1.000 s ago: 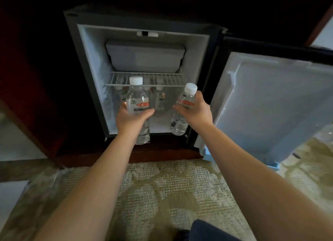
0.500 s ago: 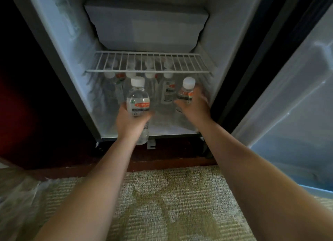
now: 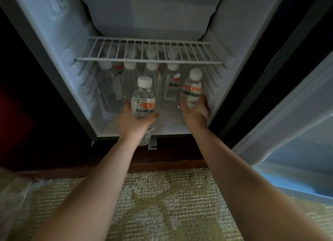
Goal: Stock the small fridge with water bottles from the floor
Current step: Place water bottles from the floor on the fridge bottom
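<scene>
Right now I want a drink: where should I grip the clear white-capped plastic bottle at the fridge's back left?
By its body, from the front: the back-left bottle stands upright and the white wire shelf sits just above its cap, blocking a top grab.

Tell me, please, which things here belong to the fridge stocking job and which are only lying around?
Belong to the job: left hand gripping one water bottle; right hand gripping a second bottle; fridge; back-row bottles under the wire shelf.
Just there: carpet; wooden ledge below the fridge.
</scene>
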### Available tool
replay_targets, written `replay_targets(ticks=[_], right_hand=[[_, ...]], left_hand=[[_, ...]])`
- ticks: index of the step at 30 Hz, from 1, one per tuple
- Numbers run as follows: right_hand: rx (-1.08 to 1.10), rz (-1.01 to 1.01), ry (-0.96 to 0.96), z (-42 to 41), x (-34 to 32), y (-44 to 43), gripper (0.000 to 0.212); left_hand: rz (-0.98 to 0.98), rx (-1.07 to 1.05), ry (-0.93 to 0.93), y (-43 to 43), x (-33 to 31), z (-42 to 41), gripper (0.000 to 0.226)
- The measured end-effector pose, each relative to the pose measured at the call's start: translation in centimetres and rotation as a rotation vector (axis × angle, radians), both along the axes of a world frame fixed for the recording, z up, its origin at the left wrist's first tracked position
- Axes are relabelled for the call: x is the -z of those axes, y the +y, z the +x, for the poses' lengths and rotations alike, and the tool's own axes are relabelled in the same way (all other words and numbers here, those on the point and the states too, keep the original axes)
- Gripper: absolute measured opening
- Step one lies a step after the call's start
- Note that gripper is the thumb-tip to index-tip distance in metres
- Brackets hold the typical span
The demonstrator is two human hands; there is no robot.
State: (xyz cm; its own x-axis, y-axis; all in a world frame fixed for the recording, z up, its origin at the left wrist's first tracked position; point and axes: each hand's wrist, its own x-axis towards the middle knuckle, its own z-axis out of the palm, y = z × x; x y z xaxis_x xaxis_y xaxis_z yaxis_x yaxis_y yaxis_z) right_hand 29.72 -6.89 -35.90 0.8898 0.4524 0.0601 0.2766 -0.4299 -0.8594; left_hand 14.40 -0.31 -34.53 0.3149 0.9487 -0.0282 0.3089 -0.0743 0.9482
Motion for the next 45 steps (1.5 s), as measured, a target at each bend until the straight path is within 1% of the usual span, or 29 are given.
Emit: replay_targets(ticks=[2,4,5,6,9,10,12,15,18,19,21,23,26,31,35,37,39,41,42,43,45], right_hand=[[0.011,0.029,0.050,-1.1,1.5,-1.0,0.046],[0.047,0.067,0.099,-2.0,2.8,-1.7,0.050],[0.075,0.100,0.162,-2.2,3.1,-1.7,0.053],[0.100,0.142,0.280,-2.5,3.0,-1.6,0.055],[0.167,0.336,0.761,-2.4,2.7,-0.2,0.052],[0.196,0.396,0.848,-2.1,2.7,0.2,0.053],[0.234,0.457,0.904,-1.3,2.8,1.1,0.055],[0.250,0.447,0.914,-0.2,2.9,2.9,0.057],[0.218,0.406,0.877,1.0,2.9,4.5,0.074],[0.192,0.390,0.851,1.6,3.3,5.0,0.073],[0.141,0.381,0.813,2.6,3.3,5.8,0.062],[0.125,0.419,0.822,3.1,2.4,6.2,0.054],[0.033,0.415,0.830,4.1,1.8,6.5,0.038],[-0.036,0.388,0.854,5.0,1.2,5.7,0.031],[0.004,0.329,0.854,3.9,1.1,4.7,0.038],[-0.009,0.271,0.768,2.8,1.0,4.2,0.044],[-0.042,0.264,0.619,1.1,0.7,3.0,0.040],[-0.134,0.293,0.515,-1.1,0.4,1.2,0.027],[-0.218,0.270,0.493,-2.1,0.4,0.2,0.022],[-0.322,0.220,0.493,-2.9,0.3,-0.7,0.022],[-0.545,0.074,0.502,-4.1,0.4,-2.1,0.033]], left_hand=[[0.002,-0.002,0.001,0.0,0.0,0.1,0.053],[-0.001,-0.009,-0.008,0.0,0.0,0.0,0.052],[-0.008,-0.014,-0.018,0.0,0.1,0.0,0.051],[-0.012,-0.016,-0.023,-0.1,0.2,-0.1,0.051],[-0.014,-0.013,-0.017,0.0,0.8,-0.3,0.053],[-0.009,-0.011,-0.013,0.1,0.9,-0.4,0.053],[-0.006,-0.008,-0.013,0.3,1.0,-0.4,0.053],[-0.025,-0.014,-0.041,0.8,1.2,-0.3,0.054],[-0.043,-0.018,-0.062,1.1,1.0,-0.1,0.052],[-0.045,-0.015,-0.066,1.2,1.0,-0.1,0.052],[-0.049,-0.006,-0.075,1.3,1.1,0.0,0.052],[-0.052,0.012,-0.077,1.4,1.2,-0.1,0.049],[-0.053,0.032,-0.077,1.2,1.4,-0.1,0.047],[-0.053,0.039,-0.075,0.9,1.4,0.0,0.047],[-0.046,0.052,-0.064,0.8,1.3,0.1,0.046],[-0.055,0.044,-0.071,0.8,1.3,0.0,0.045],[-0.044,0.040,-0.064,0.7,1.1,-0.2,0.042],[-0.037,0.031,-0.062,0.5,0.8,-0.4,0.034],[-0.038,0.025,-0.072,0.4,0.6,-0.6,0.031],[-0.037,0.019,-0.083,0.3,0.3,-0.8,0.029],[-0.033,0.030,-0.105,0.1,-0.3,-1.1,0.025]])
